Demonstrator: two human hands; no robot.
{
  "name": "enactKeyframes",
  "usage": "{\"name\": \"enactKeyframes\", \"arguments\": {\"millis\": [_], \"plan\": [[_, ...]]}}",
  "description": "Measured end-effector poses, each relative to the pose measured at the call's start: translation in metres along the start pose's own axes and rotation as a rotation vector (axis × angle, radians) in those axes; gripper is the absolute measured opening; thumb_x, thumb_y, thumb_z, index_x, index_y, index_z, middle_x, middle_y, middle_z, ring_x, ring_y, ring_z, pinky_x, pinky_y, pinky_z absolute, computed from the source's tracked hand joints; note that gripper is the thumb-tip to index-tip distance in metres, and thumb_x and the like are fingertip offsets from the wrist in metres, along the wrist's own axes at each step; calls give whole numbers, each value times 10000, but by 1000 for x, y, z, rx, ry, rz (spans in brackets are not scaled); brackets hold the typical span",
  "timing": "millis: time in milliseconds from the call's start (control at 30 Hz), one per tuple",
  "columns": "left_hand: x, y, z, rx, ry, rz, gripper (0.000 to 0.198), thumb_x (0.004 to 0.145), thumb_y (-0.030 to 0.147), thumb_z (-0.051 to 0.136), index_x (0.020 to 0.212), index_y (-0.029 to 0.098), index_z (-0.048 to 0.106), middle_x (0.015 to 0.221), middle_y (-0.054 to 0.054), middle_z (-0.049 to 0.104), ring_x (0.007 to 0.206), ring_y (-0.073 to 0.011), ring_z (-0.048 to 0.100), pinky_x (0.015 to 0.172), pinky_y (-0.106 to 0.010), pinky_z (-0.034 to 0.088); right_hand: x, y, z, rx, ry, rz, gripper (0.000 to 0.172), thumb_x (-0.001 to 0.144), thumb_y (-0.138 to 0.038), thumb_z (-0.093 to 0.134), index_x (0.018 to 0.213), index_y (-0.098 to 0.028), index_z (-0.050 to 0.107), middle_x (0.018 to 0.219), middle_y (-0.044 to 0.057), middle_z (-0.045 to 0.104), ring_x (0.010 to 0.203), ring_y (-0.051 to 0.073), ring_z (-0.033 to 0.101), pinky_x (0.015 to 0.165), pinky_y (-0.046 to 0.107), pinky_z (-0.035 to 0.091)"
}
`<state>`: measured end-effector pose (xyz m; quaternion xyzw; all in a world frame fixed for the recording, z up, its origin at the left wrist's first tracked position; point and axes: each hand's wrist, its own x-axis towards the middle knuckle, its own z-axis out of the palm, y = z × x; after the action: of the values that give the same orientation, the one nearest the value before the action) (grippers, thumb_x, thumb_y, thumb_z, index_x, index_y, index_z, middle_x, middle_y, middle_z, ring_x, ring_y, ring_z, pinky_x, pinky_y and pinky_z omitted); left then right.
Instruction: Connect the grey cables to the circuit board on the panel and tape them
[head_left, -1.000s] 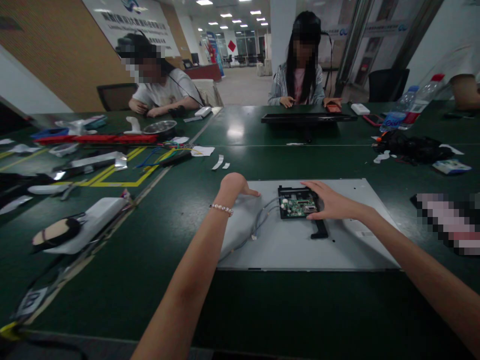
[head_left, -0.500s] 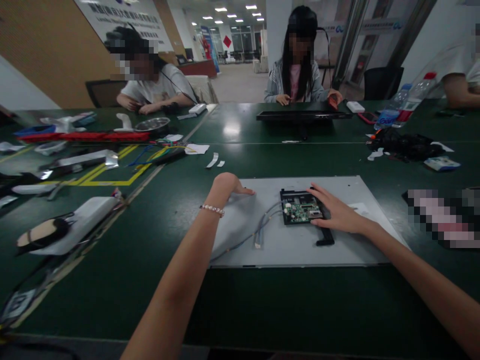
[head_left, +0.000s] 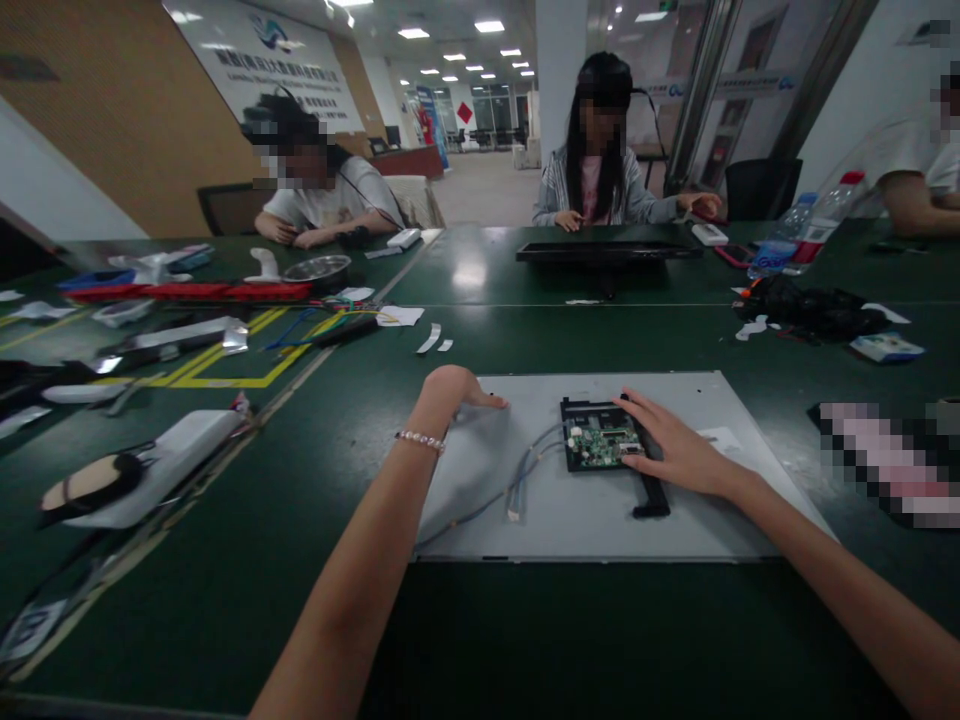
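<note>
A flat grey panel (head_left: 592, 535), like the back of a screen, lies before me on the green table. On it sits a black plastic frame (head_left: 568, 408) carrying a green circuit board (head_left: 592, 447). My right hand (head_left: 675, 445) grips the frame's right side, thumb near the board and fingers towards the far edge. Bluish-grey cables (head_left: 517, 470) run from the board towards the panel's left edge. Sharply bent at the wrist, my left hand (head_left: 465, 388) is at the panel's far left corner with its thumb stretched over the surface; its other fingers are hidden.
Paper scraps (head_left: 430, 338) lie beyond the panel. A black flat screen (head_left: 607, 252) is further back, near a seated co-worker (head_left: 592, 180). Bottles (head_left: 825, 225) and black plastic (head_left: 814, 300) lie right. Tools and a white device (head_left: 169, 465) are left; another person (head_left: 330, 195) sits behind them.
My view has tilted up slightly, so everything appears lower. Both my hands keep their places on the panel and frame. The co-worker opposite has moved one hand outward to my right.
</note>
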<state>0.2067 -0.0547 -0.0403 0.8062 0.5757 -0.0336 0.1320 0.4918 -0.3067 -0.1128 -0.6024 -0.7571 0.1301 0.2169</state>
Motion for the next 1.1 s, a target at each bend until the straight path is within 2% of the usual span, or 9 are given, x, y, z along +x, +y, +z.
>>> {"name": "enactKeyframes", "arguments": {"millis": [67,133,167,300,367,467,533,667,1100], "plan": [[6,-9,-9,49,-284,-168,508,447,634,819,591,159,714,506,-156,619,690,-398,676,743,-492,513,0,-1,0,4,4,0,780,880,-600,511,1533,-366,155,1612,45,184,1415,356,302,1115,585,337],[15,-22,-17,36,-318,-157,488,598,625,756,658,142,719,633,-174,673,731,-365,684,746,-449,519,0,-3,-2,18,15,7,765,884,-589,513,1528,-361,169,1602,52,208,1415,348,303,1123,570,332],[20,-29,-20,28,-220,-109,468,684,602,705,727,136,726,722,-177,695,774,-349,685,757,-426,520,0,-4,-2,27,21,11,761,883,-584,518,1525,-358,179,1595,58,225,1414,346,304,1127,563,328],[39,-58,-10,44,435,20,412,872,396,549,1141,97,636,1144,-208,644,1056,-325,608,914,-417,470,-3,-6,-5,52,31,22,767,865,-581,548,1514,-349,212,1552,80,276,1399,344,323,1130,548,327],[47,-69,3,-5,564,93,445,871,308,550,1255,82,560,1289,-205,568,1191,-294,525,1020,-397,403,-4,-5,-5,58,39,16,778,857,-581,560,1513,-350,212,1528,87,293,1390,345,329,1125,551,332],[57,-79,20,-41,582,158,486,867,274,553,1322,106,517,1450,-170,449,1344,-262,384,1103,-379,311,-5,-2,-5,68,46,2,789,850,-576,572,1513,-356,203,1504,92,306,1381,347,336,1116,561,337],[63,-83,26,-56,534,138,484,878,302,543,1329,126,525,1462,-152,452,1347,-260,392,1087,-370,323,-5,0,-4,73,42,-8,791,850,-570,576,1512,-364,196,1515,91,291,1385,350,327,1117,567,333],[69,-83,28,-102,456,38,414,910,327,497,1263,145,614,1241,-133,651,1134,-249,590,953,-308,421,-5,-1,-5,64,31,-7,773,863,-569,562,1511,-383,183,1568,67,220,1418,350,273,1137,572,299],[64,-87,28,-94,592,68,371,862,184,453,1092,146,740,1119,-122,711,1044,-258,642,958,-336,447,-5,-1,-5,28,10,0,754,872,-586,541,1511,-395,190,1586,42,225,1422,339,283,1133,564,315]]}}
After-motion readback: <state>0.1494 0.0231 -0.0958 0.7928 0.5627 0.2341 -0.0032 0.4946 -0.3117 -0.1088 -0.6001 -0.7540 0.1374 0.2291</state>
